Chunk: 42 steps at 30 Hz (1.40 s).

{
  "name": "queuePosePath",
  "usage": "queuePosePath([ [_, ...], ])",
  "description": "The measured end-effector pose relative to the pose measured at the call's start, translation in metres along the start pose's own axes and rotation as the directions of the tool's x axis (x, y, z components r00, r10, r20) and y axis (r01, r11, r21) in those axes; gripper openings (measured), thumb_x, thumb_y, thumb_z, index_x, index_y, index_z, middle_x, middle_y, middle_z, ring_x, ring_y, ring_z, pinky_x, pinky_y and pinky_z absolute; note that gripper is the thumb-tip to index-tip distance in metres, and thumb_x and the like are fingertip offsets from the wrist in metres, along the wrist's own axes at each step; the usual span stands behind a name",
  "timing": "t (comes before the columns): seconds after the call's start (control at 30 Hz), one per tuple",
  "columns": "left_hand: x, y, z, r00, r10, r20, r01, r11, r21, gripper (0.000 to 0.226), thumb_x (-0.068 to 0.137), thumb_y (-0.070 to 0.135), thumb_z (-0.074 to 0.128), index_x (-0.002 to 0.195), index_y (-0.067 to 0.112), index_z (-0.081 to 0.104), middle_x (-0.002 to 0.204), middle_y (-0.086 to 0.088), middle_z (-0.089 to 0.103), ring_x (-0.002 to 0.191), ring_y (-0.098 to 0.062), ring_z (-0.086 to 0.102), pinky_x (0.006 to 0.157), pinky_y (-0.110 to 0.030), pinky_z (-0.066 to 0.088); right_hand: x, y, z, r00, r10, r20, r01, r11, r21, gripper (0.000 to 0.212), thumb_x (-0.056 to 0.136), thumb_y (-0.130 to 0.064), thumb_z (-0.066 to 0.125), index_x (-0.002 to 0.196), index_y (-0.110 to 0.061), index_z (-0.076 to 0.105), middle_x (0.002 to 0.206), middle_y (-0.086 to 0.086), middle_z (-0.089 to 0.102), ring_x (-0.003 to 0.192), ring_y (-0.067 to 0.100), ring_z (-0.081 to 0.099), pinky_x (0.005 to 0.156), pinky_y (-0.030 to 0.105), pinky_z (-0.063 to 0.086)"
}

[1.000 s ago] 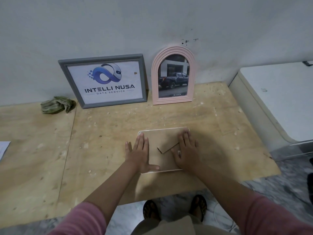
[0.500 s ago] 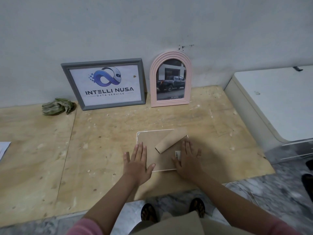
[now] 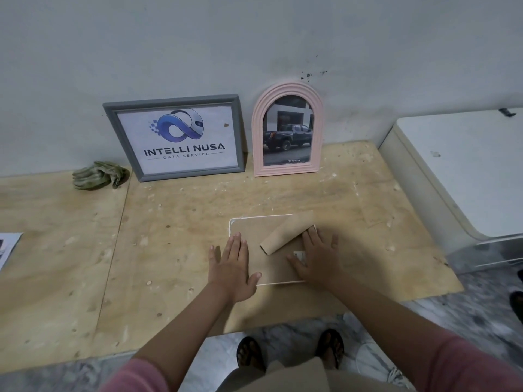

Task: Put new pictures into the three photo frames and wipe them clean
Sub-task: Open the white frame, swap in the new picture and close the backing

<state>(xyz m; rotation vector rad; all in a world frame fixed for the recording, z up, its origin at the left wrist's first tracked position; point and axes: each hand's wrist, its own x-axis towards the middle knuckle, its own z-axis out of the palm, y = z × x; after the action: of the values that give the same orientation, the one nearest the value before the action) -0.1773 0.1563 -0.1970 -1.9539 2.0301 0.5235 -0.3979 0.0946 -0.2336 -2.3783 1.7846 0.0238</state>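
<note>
Two flat hands on the third frame's backing

Plywood table (image 3: 169, 236) carries everything; grey frame (image 3: 175, 137) and pink arched frame (image 3: 287, 131) lean upright on the wall at the back, each with a picture in it; third frame (image 3: 263, 247) lies face down near the front edge, brown backing up, its easel stand (image 3: 287, 233) flipped up at an angle; green cloth (image 3: 99, 175) sits well apart at back left, beside the grey frame.

Left hand (image 3: 233, 267) lies flat, fingers spread, on the frame's left edge, thumb over the lower corner; right hand (image 3: 318, 258) presses flat on the right side, fingers straight, just beside the stand.

Judgement: step is seating or closing the backing; best to keep even pressure at both sides so the board sits flush in the white rim, keep the stand clear of the fingers, then turn the frame over and fetch the cloth.

Hard to tell: any clips or tabs sit under the right palm; small white label (image 3: 300, 254) by the right thumb is unreadable; whether a new picture is inside is hidden; a paper (image 3: 7, 247) is cut off at the left edge; right-side white cabinet (image 3: 467, 165) is cropped.
</note>
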Motion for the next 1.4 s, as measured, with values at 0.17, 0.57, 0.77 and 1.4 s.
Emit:
queuePosePath([
  [0.17,0.017,0.016,-0.018,0.998,0.063,0.002,-0.062,0.997,-0.050,0.093,0.080,0.049,0.044,0.152,0.018,-0.008,0.159,-0.004,-0.018,0.147,-0.022,-0.015,0.112,-0.060,-0.006,-0.005,0.001,-0.006,0.988,0.047,-0.148,-0.033,0.995,0.097,0.083,0.070,-0.072,0.047,0.112,-0.001,0.056,0.110,0.018,0.058,0.097,0.038,0.058,0.086,0.052,0.044],
  [0.57,0.033,0.024,-0.012,0.988,0.157,-0.009,-0.157,0.983,-0.099,0.086,0.080,0.042,0.048,0.150,0.038,-0.003,0.159,0.004,-0.018,0.147,-0.020,-0.012,0.114,-0.058,0.007,0.015,0.003,-0.002,0.997,-0.071,-0.001,0.071,0.996,0.057,0.088,0.077,-0.065,0.042,0.142,-0.006,0.037,0.152,0.011,0.033,0.141,0.028,0.029,0.104,0.054,0.031],
  [0.77,0.036,0.024,-0.012,0.987,0.159,-0.001,-0.159,0.983,-0.093,0.085,0.082,0.041,0.048,0.150,0.038,-0.002,0.159,0.005,-0.019,0.147,-0.020,-0.013,0.114,-0.057,0.008,0.018,0.004,-0.002,0.994,-0.104,-0.023,0.106,0.991,0.084,0.085,0.079,-0.061,0.043,0.141,-0.003,0.038,0.150,0.015,0.035,0.140,0.029,0.030,0.107,0.043,0.030],
  [1.4,0.025,0.011,-0.017,0.989,0.098,0.112,-0.101,0.995,0.025,0.100,0.085,0.052,0.045,0.148,0.008,-0.020,0.151,-0.020,-0.031,0.141,-0.034,-0.027,0.119,-0.044,0.002,0.009,-0.007,0.005,0.997,-0.077,-0.030,0.081,0.987,0.139,0.076,0.082,-0.050,0.037,0.135,0.003,0.044,0.145,0.021,0.040,0.136,0.036,0.037,0.104,0.052,0.039],
])
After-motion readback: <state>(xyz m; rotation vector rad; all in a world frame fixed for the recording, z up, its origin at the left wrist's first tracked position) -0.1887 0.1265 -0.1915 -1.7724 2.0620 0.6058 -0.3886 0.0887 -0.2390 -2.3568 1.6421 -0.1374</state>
